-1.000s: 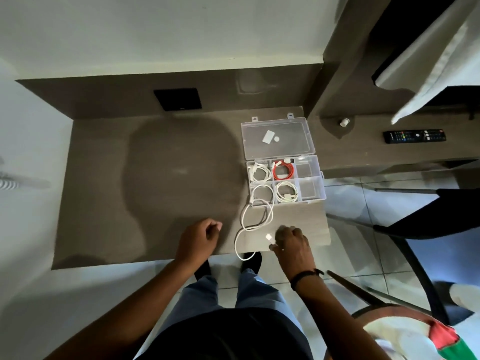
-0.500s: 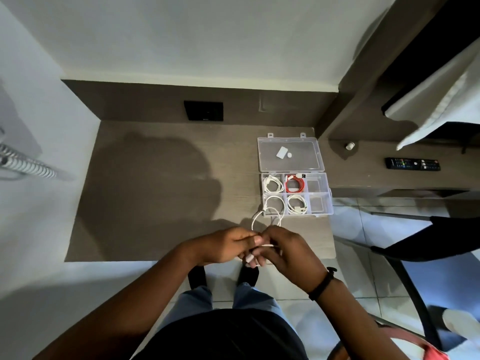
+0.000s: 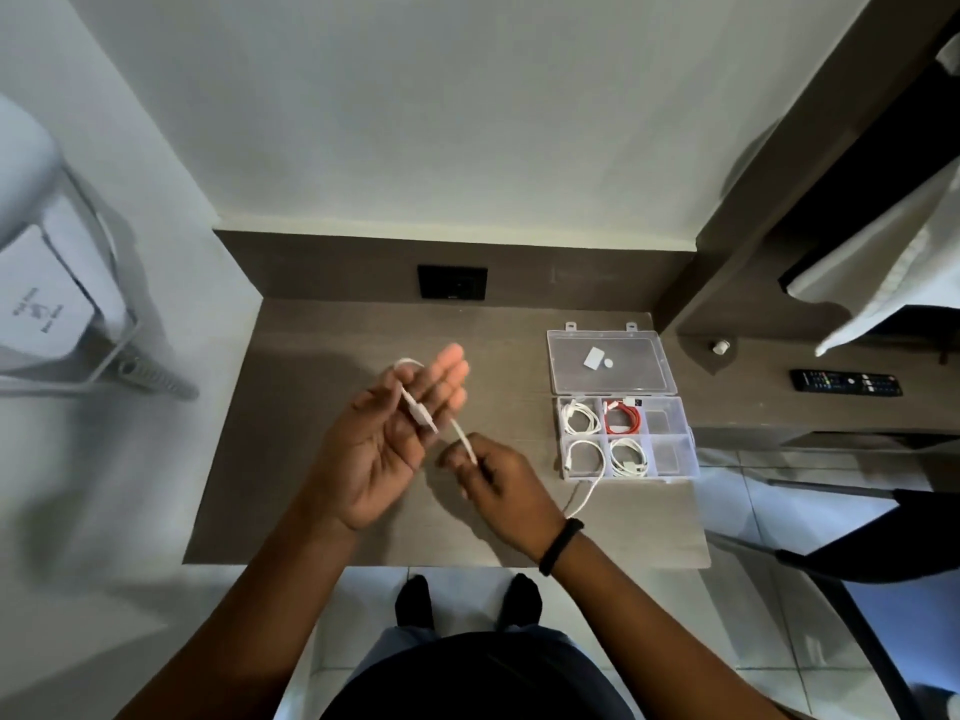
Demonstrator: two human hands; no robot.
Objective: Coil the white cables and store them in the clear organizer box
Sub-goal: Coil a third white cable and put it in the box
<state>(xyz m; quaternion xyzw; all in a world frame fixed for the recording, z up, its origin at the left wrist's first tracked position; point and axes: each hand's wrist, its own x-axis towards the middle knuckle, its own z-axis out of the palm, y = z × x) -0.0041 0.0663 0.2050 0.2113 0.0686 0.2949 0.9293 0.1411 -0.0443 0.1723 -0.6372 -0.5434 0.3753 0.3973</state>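
A white cable runs between both hands above the brown desk. My left hand is raised palm up, fingers spread, with the cable's plug end lying across the palm and looping behind the thumb. My right hand pinches the cable lower down. The cable's far end trails from behind my right wrist up into the clear organizer box, which stands with its lid folded back. Its compartments hold coiled white cables and a red cable.
A black wall socket sits on the desk's back panel. To the right, a lower shelf carries a black remote and a small white knob. A dark chair stands at the desk's right edge. A white cloth hangs above.
The loose cable left the desk and both hands lifted it. My left hand opened palm up with the plug end, while my right hand slid down along the cable.
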